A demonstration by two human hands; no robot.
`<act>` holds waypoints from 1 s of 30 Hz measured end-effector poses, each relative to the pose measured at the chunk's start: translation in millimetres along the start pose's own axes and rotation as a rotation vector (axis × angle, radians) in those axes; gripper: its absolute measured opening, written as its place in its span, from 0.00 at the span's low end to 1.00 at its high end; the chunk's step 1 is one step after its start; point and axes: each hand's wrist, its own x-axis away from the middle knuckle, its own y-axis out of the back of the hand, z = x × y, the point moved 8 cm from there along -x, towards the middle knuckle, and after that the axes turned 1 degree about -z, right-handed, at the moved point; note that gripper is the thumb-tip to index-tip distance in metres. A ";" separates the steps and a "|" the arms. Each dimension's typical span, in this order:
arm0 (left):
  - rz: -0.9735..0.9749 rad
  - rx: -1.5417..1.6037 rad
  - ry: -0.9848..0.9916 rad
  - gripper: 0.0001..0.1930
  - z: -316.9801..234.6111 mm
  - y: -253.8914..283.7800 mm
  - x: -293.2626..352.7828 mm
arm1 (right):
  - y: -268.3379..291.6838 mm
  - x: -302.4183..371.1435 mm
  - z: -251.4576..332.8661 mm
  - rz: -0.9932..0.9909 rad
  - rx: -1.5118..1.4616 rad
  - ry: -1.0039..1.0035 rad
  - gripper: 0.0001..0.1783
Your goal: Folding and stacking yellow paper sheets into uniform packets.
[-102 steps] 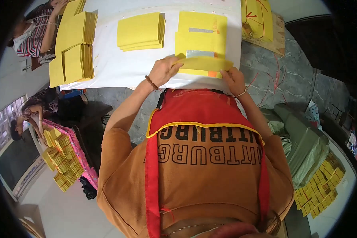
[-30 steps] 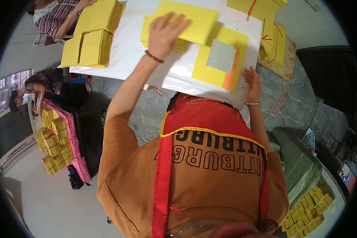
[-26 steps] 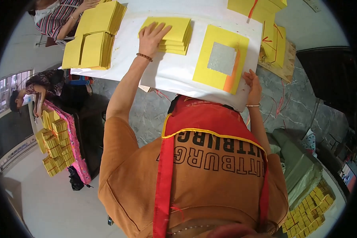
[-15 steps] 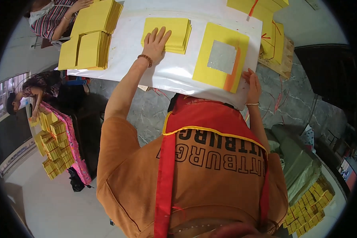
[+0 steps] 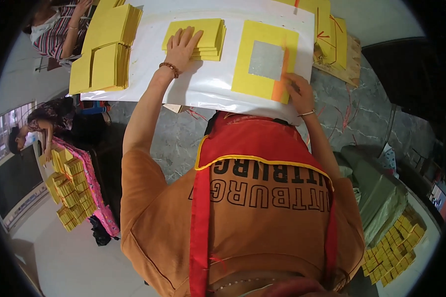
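Observation:
My left hand (image 5: 182,48) lies with spread fingers on a short stack of yellow paper sheets (image 5: 206,30), whose lower edges are fanned out in steps. To its right a yellow sheet (image 5: 243,67) lies flat, bearing a silver-grey square (image 5: 266,60) and an orange stripe (image 5: 277,89) down its right side. At that sheet's lower right edge is my right hand (image 5: 301,94), its fingers bent in over the orange stripe and closed on the paper's edge. Whether several layers lie under these fingertips is hidden.
Tall stacks of yellow paper (image 5: 109,37) fill the white-covered table's (image 5: 148,64) left end. Yellow bundles tied with red string (image 5: 332,42) stand beyond its right edge. One person (image 5: 54,34) is at the far left; another bends over a pink-covered table (image 5: 91,183). More bundles (image 5: 394,247) lie lower right.
My right hand has moved from beside the table's edge onto the right edge of the yellow sheet, fingers bending in. My left hand stays on the stack. The whole view has shifted slightly.

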 end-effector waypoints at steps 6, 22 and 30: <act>-0.140 0.447 -0.238 0.28 -115.4 34.6 3.1 | -1.3 1.6 -10.0 -0.011 -0.041 -0.110 0.12; 0.097 0.709 -0.304 0.09 -160.9 12.6 -1.2 | 1.8 0.1 -10.0 -0.066 -0.100 -0.047 0.09; 0.120 0.787 -0.277 0.09 -157.6 10.0 -7.7 | 1.0 0.5 -11.0 -0.035 -0.071 -0.088 0.11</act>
